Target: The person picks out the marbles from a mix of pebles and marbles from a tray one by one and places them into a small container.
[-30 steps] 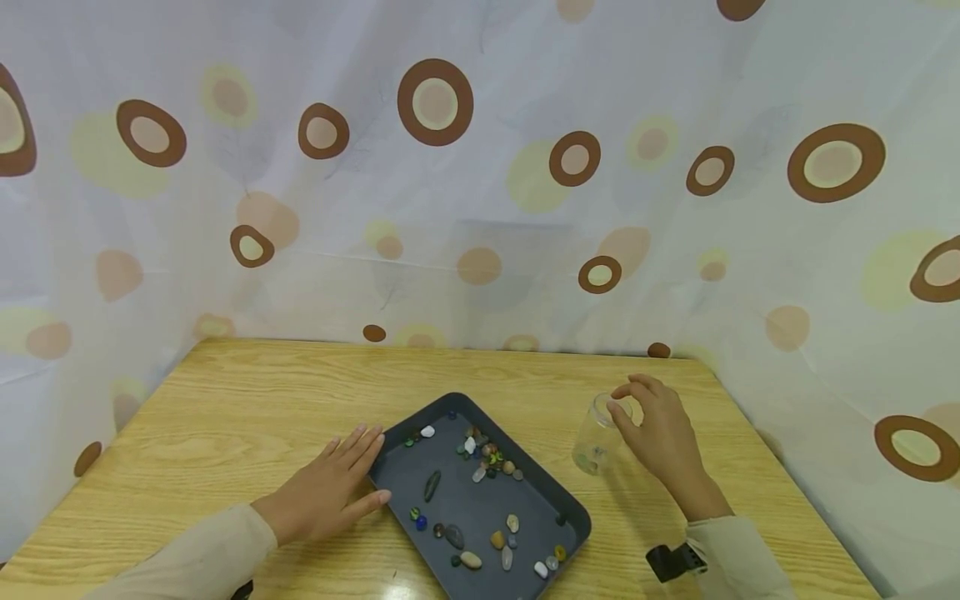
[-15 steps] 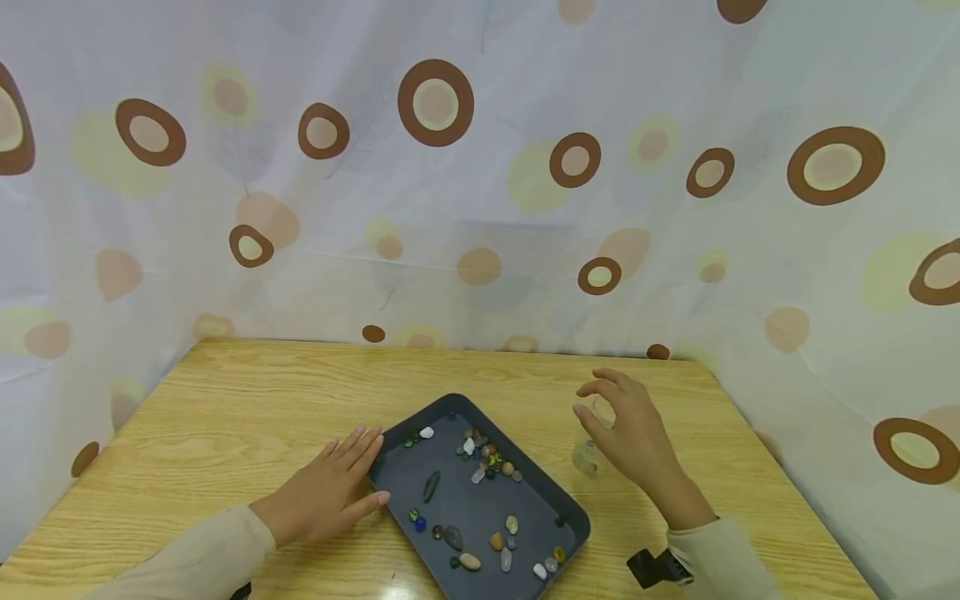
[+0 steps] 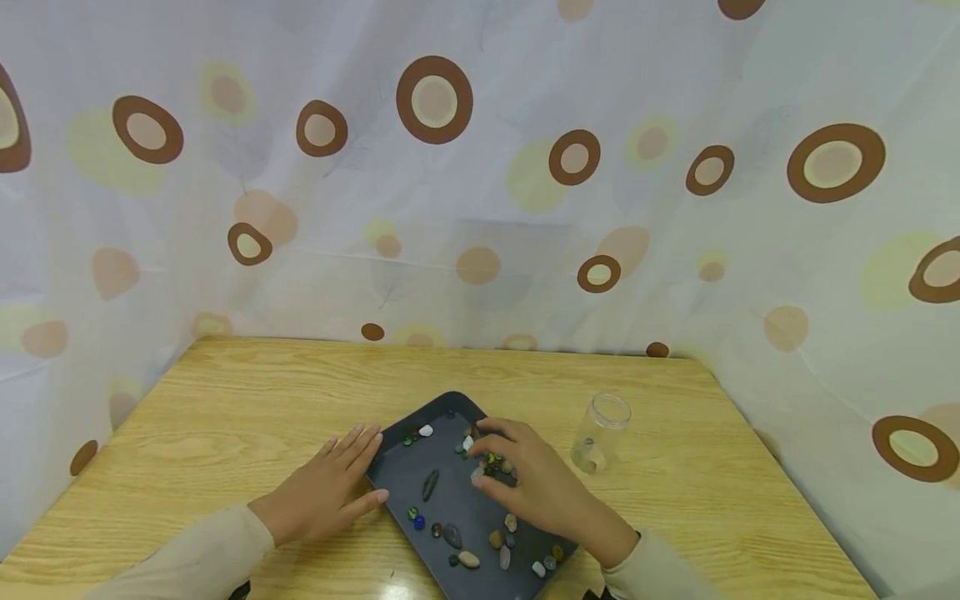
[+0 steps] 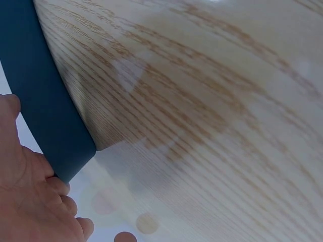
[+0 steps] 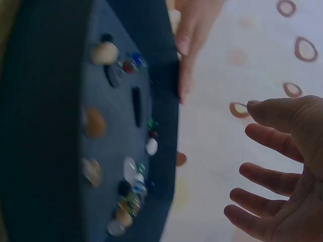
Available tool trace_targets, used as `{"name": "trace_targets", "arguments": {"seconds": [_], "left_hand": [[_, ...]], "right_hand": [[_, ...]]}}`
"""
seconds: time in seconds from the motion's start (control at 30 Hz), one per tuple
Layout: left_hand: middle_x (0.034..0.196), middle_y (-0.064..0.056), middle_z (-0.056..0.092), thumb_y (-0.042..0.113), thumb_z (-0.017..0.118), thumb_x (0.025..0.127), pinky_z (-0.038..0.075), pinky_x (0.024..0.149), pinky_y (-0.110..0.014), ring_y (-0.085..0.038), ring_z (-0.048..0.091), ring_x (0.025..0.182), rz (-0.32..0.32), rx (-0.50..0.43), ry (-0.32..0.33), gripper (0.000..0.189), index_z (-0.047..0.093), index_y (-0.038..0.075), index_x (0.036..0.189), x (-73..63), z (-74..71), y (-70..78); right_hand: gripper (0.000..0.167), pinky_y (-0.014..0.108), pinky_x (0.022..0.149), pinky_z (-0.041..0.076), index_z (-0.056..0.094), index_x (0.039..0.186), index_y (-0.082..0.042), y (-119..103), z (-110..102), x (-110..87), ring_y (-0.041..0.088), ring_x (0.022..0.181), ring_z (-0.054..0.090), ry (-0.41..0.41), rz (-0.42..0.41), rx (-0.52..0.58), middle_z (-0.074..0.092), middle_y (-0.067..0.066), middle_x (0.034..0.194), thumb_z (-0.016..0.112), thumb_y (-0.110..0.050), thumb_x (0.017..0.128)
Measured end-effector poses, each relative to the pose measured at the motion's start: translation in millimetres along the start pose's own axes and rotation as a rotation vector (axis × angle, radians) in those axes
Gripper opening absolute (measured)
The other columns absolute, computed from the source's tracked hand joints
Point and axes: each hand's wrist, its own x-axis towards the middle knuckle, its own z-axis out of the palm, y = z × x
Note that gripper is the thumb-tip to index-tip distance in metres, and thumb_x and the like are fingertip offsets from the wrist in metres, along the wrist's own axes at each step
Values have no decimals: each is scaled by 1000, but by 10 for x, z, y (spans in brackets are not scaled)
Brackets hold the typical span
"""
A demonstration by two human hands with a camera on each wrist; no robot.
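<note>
A dark grey tray (image 3: 401, 487) lies angled on the table, with several pebbles and glass marbles scattered inside. My left hand (image 3: 318, 500) rests against its left edge, fingers fairly straight; the left wrist view shows the fingertips at the tray wall (image 4: 45, 91). Over the tray's right side hovers my right hand (image 3: 536, 483), thumb and fingers apart, nothing visible between them. Beneath it is a cluster of stones, partly hidden, with a clear stone (image 3: 477, 474) near the thumb. In the right wrist view the fingers (image 5: 267, 206) are spread.
A clear jar (image 3: 602, 433) stands upright right of the tray, with a few small stones at its bottom. Around them is a wood-grain table (image 3: 285, 392), backed by a patterned curtain (image 3: 480, 167). A blue marble (image 3: 419, 522) and a cream pebble (image 3: 468, 560) lie in the tray's near half.
My right hand has moved left and nearer, from the jar's mouth to above the tray's stone cluster. The jar now shows fully. My left hand has stayed on the tray edge.
</note>
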Motion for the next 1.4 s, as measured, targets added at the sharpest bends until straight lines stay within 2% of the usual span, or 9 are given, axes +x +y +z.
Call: {"name": "trace_targets", "arguments": {"seconds": [0.13,0.37,0.63,0.8,0.93,1.13,1.4], "left_hand": [[158,-17,18,57,37,99,17,114,-59,-37,13,145,0,3,2,79,25,-3,150,0,-12,10],[158,-17,18,57,37,98,18,114,-60,-38,14,145,2,4,0,79,25,-3,150,5,-11,4],[158,-17,17,58,36,98,17,114,-60,-37,13,146,-1,4,-12,80,24,-2,150,8,0,-11],[158,-17,17,58,36,98,16,114,-60,-37,13,146,-1,1,-15,81,24,-2,150,7,-8,-6],[158,-17,16,58,35,98,16,114,-60,-37,12,146,4,3,-11,80,23,-2,150,7,-9,-6],[158,-17,17,57,35,99,16,114,-60,-37,13,146,6,12,-3,80,24,-3,150,10,-7,-12],[158,-17,17,58,35,98,16,114,-60,-37,13,146,-1,6,-10,80,24,-2,150,6,-4,-6]], "right_hand": [[29,46,100,45,66,115,-20,-53,209,30,28,132,43,-113,-41,-29,46,9,142,71,-28,88],[25,42,100,46,68,112,-24,-58,500,68,25,129,46,-224,-100,-82,49,7,140,70,-32,89],[25,39,97,49,68,111,-26,-88,622,123,24,127,48,-288,-38,-116,51,4,138,72,-33,87],[27,42,97,48,68,112,-28,-97,674,135,24,126,49,-330,5,-148,51,2,138,72,-36,86],[27,43,97,48,67,112,-29,-101,701,133,25,126,50,-343,26,-164,51,2,137,72,-36,86],[24,42,96,49,68,109,-30,-97,741,134,24,123,51,-322,28,-201,53,3,134,73,-35,86],[16,47,90,50,69,101,-30,-114,785,119,24,120,53,-307,35,-227,56,1,131,72,-33,86]]}}
